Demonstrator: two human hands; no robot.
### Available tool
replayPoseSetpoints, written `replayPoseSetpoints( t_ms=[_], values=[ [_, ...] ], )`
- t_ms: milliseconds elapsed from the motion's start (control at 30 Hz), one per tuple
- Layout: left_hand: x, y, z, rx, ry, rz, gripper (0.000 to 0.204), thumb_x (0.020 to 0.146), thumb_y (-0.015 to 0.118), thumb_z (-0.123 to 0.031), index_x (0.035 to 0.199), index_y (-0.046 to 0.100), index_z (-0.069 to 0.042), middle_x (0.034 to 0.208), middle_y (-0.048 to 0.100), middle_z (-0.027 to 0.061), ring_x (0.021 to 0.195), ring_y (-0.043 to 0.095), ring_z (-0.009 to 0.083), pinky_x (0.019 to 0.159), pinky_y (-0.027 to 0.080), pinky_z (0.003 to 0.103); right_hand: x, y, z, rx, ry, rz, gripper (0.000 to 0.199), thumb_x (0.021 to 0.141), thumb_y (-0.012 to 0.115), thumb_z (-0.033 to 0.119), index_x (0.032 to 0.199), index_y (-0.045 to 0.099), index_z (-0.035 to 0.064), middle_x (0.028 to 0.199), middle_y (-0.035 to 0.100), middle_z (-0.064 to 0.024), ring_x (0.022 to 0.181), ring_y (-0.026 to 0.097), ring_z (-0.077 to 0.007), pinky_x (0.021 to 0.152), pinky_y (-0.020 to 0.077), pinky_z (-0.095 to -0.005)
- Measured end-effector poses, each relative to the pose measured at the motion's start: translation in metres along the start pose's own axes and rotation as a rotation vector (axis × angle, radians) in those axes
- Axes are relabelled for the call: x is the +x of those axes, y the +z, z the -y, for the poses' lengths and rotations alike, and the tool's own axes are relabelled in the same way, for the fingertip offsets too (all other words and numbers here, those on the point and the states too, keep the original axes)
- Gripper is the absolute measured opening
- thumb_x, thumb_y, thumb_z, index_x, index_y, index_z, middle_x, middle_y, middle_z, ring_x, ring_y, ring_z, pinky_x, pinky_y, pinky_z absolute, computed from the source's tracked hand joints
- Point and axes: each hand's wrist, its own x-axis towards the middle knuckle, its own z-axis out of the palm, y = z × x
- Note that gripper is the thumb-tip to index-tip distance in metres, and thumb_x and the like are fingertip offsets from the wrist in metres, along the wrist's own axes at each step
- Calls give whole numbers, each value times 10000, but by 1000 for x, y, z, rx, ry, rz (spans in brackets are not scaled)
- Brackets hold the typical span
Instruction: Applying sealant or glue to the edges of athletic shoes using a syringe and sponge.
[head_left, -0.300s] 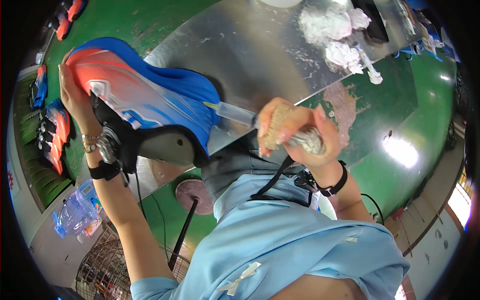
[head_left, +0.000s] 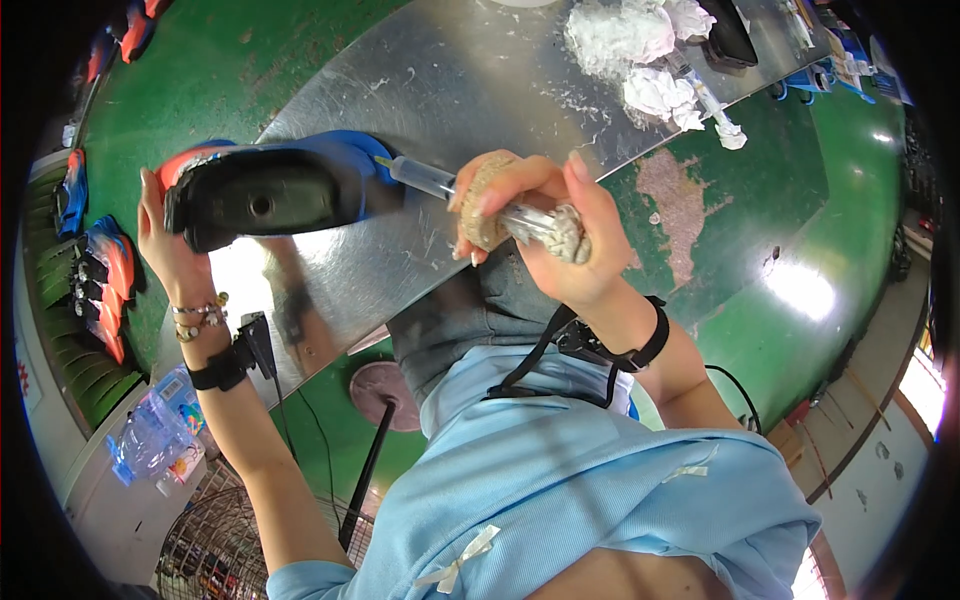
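My left hand is closed on the left end of a blue and orange shoe. The shoe is tilted, so its dark opening shows, filled by a dark block with a round hole. My right hand grips a clear syringe with a yellowish tip. That tip is at the shoe's blue edge on the right; whether it touches, I cannot tell. A tan, rough-textured wrap sits around a finger of this hand, and a whitish lump covers the syringe's rear end against the palm.
Below the shoe is a metal table. White crumpled wads, another syringe and a black box-like object lie at its far right. More shoes stand at the left. A round stool and a wire basket are below.
The shoe has turned in my left hand, its coloured side tipping away and its opening coming up into view. My right hand has shifted left and slightly farther off with the syringe.
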Motion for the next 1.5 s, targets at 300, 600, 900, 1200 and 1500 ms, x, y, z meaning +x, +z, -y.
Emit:
replayPoseSetpoints(
  t_ms=[300,600,900,1200,1500],
  values=[
    [-95,-63,-14,121,-256,-124,239,896,545,-272,914,595,-40,834,599,-8,683,545,35,555,439,188,7,17,-5,5,9,-57,633,959,137,402,907,575,-53,920,560,-145,720,559,-189,648,485,-307],
    [-212,-75,-25,-45,-683,115,326,944,422,-259,1107,502,12,1021,603,106,855,634,188,680,569,304,4,29,-12,32,42,-84,629,959,137,392,923,595,-39,927,580,-146,734,591,-220,627,487,-301],
    [-247,-36,-18,-420,-804,288,398,824,607,-126,1148,450,44,1064,587,112,959,596,174,851,484,310,-12,41,-8,-4,63,-122,594,962,144,358,933,581,-43,934,592,-164,721,610,-227,596,482,-289],
    [-253,-19,-14,-448,-818,295,449,750,661,-141,1117,471,34,1046,595,102,947,596,171,862,469,304,-23,56,7,-57,121,-120,605,967,128,352,925,580,-47,929,583,-167,712,606,-224,592,465,-280],
    [-255,-8,-8,-559,-770,319,496,751,681,-189,1124,462,53,1063,586,122,956,595,187,850,478,313,-34,70,32,-146,245,-141,617,966,128,383,939,576,-40,902,585,-136,731,596,-193,612,470,-270]
  ],
)
